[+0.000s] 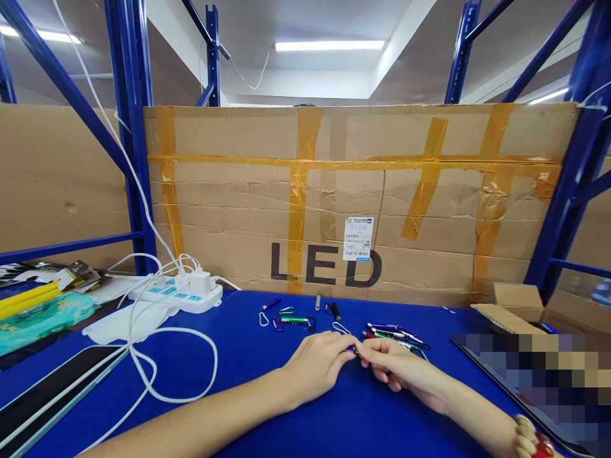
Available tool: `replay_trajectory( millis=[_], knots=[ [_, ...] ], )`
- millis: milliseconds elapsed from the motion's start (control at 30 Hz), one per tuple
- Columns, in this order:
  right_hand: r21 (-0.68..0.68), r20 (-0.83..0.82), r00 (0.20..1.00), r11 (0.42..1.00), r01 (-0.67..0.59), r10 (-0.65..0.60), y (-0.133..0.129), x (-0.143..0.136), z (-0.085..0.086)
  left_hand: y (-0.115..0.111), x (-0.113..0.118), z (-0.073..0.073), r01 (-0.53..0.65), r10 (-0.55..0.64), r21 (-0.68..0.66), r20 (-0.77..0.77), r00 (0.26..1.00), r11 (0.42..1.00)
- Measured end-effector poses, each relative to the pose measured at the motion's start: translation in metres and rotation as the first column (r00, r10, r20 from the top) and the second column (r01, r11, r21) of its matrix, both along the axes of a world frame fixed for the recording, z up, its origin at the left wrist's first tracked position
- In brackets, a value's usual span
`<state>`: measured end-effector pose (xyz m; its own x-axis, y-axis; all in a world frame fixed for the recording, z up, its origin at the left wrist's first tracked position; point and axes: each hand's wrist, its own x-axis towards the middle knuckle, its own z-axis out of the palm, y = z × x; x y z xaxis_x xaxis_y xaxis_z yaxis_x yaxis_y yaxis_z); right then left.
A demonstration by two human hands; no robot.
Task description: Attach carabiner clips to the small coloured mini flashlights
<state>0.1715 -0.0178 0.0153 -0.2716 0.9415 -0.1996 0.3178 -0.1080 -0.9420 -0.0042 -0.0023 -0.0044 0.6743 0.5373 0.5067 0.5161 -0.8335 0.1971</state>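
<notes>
My left hand and my right hand meet fingertip to fingertip over the blue table. Both pinch a small dark object, mostly hidden by the fingers, so its kind is unclear. Just beyond my left fingers lies a silver carabiner. A loose pile of metallic pens is behind my right hand. Farther left are a green cylinder with a black carabiner, a silver carabiner, a purple carabiner, a green carabiner and a purple tube.
A silver cylinder and a black one lie near the large cardboard panel. On the left, a white power strip trails looped cable. An open cardboard box and a dark-edged, blurred-out flat object are at right.
</notes>
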Motion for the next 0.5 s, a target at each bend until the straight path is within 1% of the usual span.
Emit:
replay_trajectory(
  millis=[300,500],
  knots=[
    [0.005,-0.006,1.0,1.0,0.001,-0.001,-0.0008,-0.0007,-0.0019,-0.0005,0.0001,0.001,0.008,-0.008,-0.007,0.001,1.0,1.0],
    [0.003,-0.004,1.0,1.0,-0.002,0.002,-0.0002,-0.0009,-0.002,-0.0011,0.0,0.0015,0.003,-0.003,-0.038,-0.001,1.0,0.999]
  ],
)
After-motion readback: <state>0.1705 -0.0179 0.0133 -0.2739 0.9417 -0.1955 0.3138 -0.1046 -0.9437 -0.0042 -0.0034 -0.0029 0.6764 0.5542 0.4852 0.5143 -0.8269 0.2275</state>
